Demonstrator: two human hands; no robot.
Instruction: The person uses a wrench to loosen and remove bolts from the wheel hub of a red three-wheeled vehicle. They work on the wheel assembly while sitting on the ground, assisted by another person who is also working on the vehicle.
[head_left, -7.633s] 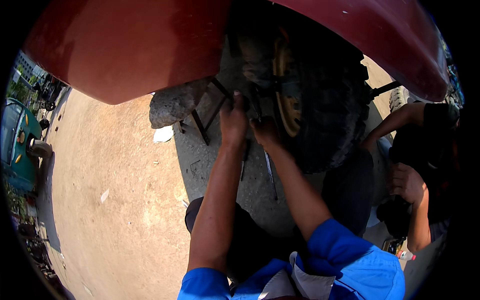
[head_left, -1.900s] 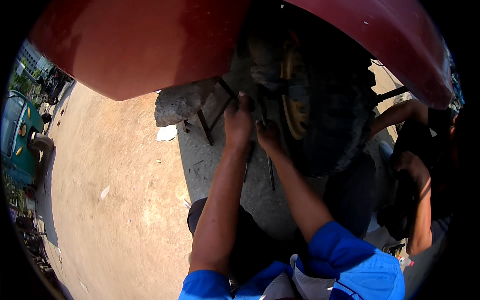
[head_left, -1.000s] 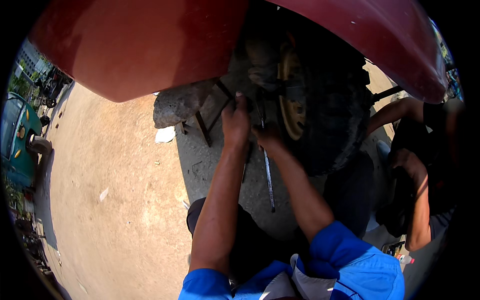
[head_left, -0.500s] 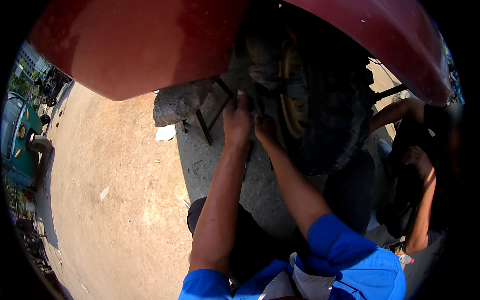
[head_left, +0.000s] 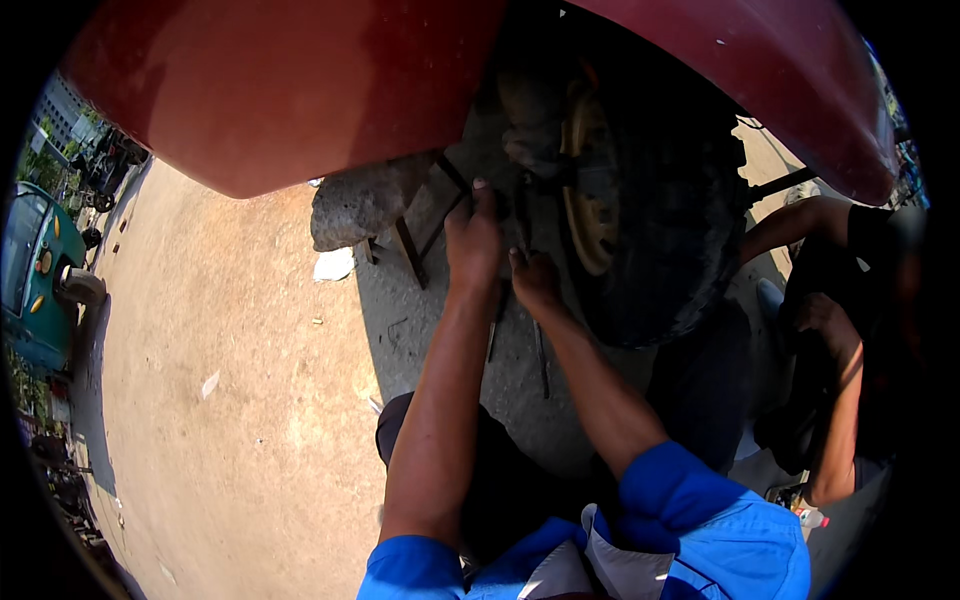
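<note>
My left hand (head_left: 473, 240), thumb up, is closed in the shade beside the yellow wheel rim (head_left: 588, 225); what it grips is hidden and dark. My right hand (head_left: 535, 275), a little lower and to the right, is closed on a long metal bar (head_left: 542, 370), whose lower length extends toward me over the shaded ground. Above my hands is a dark, lumpy part (head_left: 530, 130) beside the big treaded tire (head_left: 670, 250). A grey stone block (head_left: 360, 205) sits on a dark metal stand (head_left: 410, 250) left of my left hand, under red bodywork (head_left: 280, 90).
A red fender (head_left: 800, 100) arches over the tire. Close at my right, another person (head_left: 830, 270) in black sits with an arm toward the tire. A bottle (head_left: 812, 517) lies near them. A green vehicle (head_left: 40, 280) stands at far left on the sunlit concrete (head_left: 220, 360).
My hands stay in nearly the same place, the right shifting slightly. The bar's lower end has moved back and forth. The other person's lower hand is higher than several seconds ago.
</note>
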